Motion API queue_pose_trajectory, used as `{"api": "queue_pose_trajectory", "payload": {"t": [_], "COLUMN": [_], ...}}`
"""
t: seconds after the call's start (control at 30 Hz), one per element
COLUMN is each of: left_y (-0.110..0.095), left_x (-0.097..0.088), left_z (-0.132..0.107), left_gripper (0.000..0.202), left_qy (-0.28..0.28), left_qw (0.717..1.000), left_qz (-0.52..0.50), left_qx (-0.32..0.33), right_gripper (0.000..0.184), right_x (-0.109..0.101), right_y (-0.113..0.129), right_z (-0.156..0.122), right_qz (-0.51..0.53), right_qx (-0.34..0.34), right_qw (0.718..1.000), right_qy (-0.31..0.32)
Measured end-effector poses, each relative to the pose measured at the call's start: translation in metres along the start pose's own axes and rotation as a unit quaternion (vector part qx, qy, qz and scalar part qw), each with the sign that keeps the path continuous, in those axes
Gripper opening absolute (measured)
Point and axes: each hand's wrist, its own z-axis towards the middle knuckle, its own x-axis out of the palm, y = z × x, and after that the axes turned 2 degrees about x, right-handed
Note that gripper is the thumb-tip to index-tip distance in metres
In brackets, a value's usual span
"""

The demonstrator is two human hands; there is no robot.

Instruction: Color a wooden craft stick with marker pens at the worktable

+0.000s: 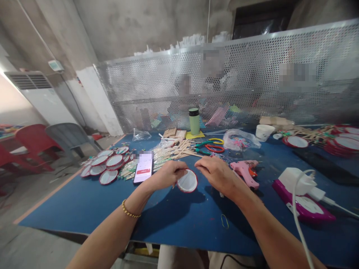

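My left hand (168, 174) is closed around the edge of a small round white disc with a red rim (187, 181), holding it just above the blue table (92, 203). My right hand (214, 171) hovers close to the disc's upper right, fingers curled and pinched together; what they hold, if anything, is too small to make out. A gold bead bracelet sits on my left wrist. A pink glue gun (246, 170) lies just right of my right hand. A pile of wooden sticks (175, 149) lies behind both hands.
A phone (143, 168) lies left of my hand, beside several finished red-rimmed discs (108, 164). A green flask (194, 121), scissors (210, 145), a white cup (264, 132), a power strip with charger (301, 194) and more discs (344, 142) are on the table. People sit behind the perforated metal screen (252, 74).
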Motion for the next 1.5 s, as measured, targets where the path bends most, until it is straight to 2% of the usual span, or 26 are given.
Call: {"api": "queue_pose_trajectory", "payload": {"t": [0.2, 0.4, 0.6, 0.93, 1.07, 1.2, 1.37, 1.5], "left_y": [0.002, 0.008, 0.009, 0.008, 0.009, 0.011, 0.013, 0.013], "left_x": [0.0, 0.002, 0.0, -0.001, -0.002, -0.003, -0.002, -0.001], "left_z": [0.002, 0.004, 0.004, 0.005, 0.006, 0.007, 0.006, 0.007], "left_gripper": [0.02, 0.02, 0.017, 0.018, 0.019, 0.027, 0.042, 0.044], "left_qy": [-0.024, -0.019, 0.002, 0.019, 0.0, -0.012, 0.019, 0.022], "left_qw": [1.0, 1.0, 0.997, 0.988, 0.987, 0.98, 0.948, 0.948], "left_qz": [-0.006, -0.016, -0.076, -0.153, -0.16, -0.196, -0.316, -0.312], "left_qx": [0.003, 0.002, 0.007, 0.017, 0.019, 0.026, 0.036, 0.064], "right_gripper": [0.016, 0.013, 0.016, 0.018, 0.017, 0.017, 0.017, 0.017], "right_x": [-0.003, -0.004, -0.005, -0.014, -0.017, -0.018, -0.022, -0.029], "right_y": [0.006, 0.009, 0.009, 0.021, 0.024, 0.023, 0.029, 0.04], "right_z": [0.001, 0.001, 0.001, 0.002, 0.003, 0.003, 0.004, 0.004], "right_qz": [0.02, 0.036, 0.038, 0.161, 0.214, 0.216, 0.219, 0.239], "right_qx": [-0.014, -0.032, -0.064, -0.011, 0.018, 0.039, 0.037, 0.036], "right_qw": [0.999, 0.999, 0.997, 0.987, 0.976, 0.974, 0.974, 0.97], "right_qy": [0.035, 0.022, 0.008, -0.014, -0.035, -0.06, -0.041, -0.027]}}
